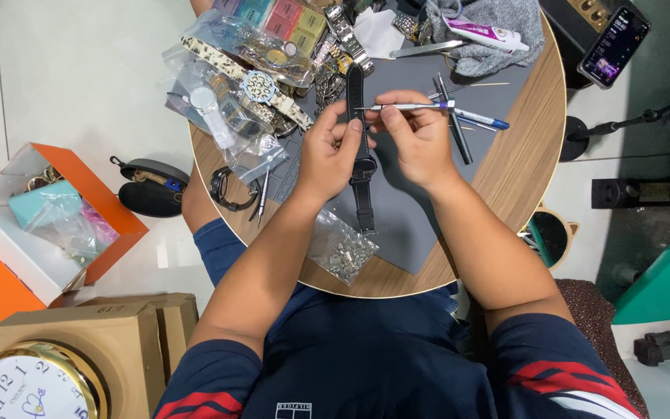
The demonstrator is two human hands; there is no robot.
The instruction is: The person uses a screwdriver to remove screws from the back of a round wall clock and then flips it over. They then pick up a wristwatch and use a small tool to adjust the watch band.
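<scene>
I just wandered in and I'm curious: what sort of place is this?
Probably a small watch repair spot: the hands work on a black-strapped watch with a thin tool, beside bagged watches and a wall clock.

The person wore a dark navy short-sleeved shirt, and the sleeves ended above the elbows, leaving both forearms bare. Each sleeve carried red striping, with a white band showing beside the red on the right one. A small white printed mark sat low on the middle of the shirt front. Dark blue shorts or trousers covered the knees beneath. The left hand point(333, 151) and the right hand point(416, 140) were bare, with no rings, gloves or wrist straps visible.
</scene>
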